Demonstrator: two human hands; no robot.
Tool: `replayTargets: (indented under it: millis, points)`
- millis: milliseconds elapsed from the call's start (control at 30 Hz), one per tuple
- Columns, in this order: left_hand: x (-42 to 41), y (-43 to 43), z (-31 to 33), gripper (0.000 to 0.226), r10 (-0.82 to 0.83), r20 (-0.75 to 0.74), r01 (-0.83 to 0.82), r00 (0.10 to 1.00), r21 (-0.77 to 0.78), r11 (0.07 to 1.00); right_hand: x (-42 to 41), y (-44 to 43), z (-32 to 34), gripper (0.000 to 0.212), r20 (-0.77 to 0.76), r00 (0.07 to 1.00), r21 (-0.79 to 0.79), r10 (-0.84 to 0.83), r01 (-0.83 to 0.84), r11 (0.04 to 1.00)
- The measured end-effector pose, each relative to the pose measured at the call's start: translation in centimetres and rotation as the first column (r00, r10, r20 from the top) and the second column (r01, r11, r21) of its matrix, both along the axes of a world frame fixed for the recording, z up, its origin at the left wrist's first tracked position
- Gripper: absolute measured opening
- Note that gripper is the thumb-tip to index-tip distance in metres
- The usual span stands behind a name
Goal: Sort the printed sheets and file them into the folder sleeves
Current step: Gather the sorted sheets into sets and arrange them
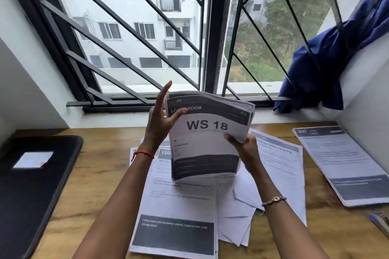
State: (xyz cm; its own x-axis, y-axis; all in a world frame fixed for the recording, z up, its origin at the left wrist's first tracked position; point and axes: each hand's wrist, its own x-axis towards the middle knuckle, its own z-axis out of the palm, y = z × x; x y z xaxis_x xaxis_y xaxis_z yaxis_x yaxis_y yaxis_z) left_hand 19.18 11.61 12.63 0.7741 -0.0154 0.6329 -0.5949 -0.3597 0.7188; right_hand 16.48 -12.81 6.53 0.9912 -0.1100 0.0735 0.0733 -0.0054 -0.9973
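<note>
One upright stack (207, 145), right hand (245, 147) gripping its edge, left hand (159, 120) touching

Soft, overcast daylight came through the black-barred window (211, 27) at the far side, leaving the brown wooden table (101, 164) evenly bright with faint shadows. Wide-angle distortion bent the edges, and the crumpled blue cloth (328, 65) at far right was smeared by blur.
</note>
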Motion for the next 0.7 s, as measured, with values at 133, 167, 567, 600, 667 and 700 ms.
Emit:
replayTargets:
  millis: [133, 167, 567, 600, 667, 700]
  points:
    - [-0.1, 0.0, 0.1, 0.051, 0.053, 0.011, -0.053, 0.999, -0.015, 0.999, 0.2, -0.1, -0.1, 0.017, -0.009, 1.000, -0.006, 0.010, -0.010, 1.000]
    - [-0.1, 0.0, 0.1, 0.046, 0.071, 0.018, -0.071, 0.997, -0.024, 0.997, 0.2, -0.1, -0.1, 0.018, -0.009, 1.000, -0.013, 0.010, -0.010, 1.000]
    - [0.1, -1.0, 0.2, 0.029, 0.172, -0.065, -0.176, 0.983, -0.064, 0.982, 0.2, 0.8, 0.4, 0.023, -0.009, 1.000, -0.114, -0.029, 0.028, 0.993]
    - [0.2, -1.0, 0.4, 0.028, 0.175, -0.062, -0.181, 0.983, -0.097, 0.979, 0.3, 0.8, 0.5, 0.021, -0.021, 1.000, -0.110, -0.023, 0.021, 0.994]
    - [0.6, -0.9, 0.6, 0.026, 0.181, -0.085, -0.193, 0.980, -0.165, 0.967, 0.4, 0.7, 1.0, 0.020, -0.072, 0.997, -0.084, -0.001, -0.005, 0.996]
    - [0.8, -0.8, 0.5, 0.027, 0.179, -0.111, -0.198, 0.978, -0.196, 0.960, 0.5, 0.7, 1.1, 0.022, -0.107, 0.994, -0.069, 0.007, -0.015, 0.998]
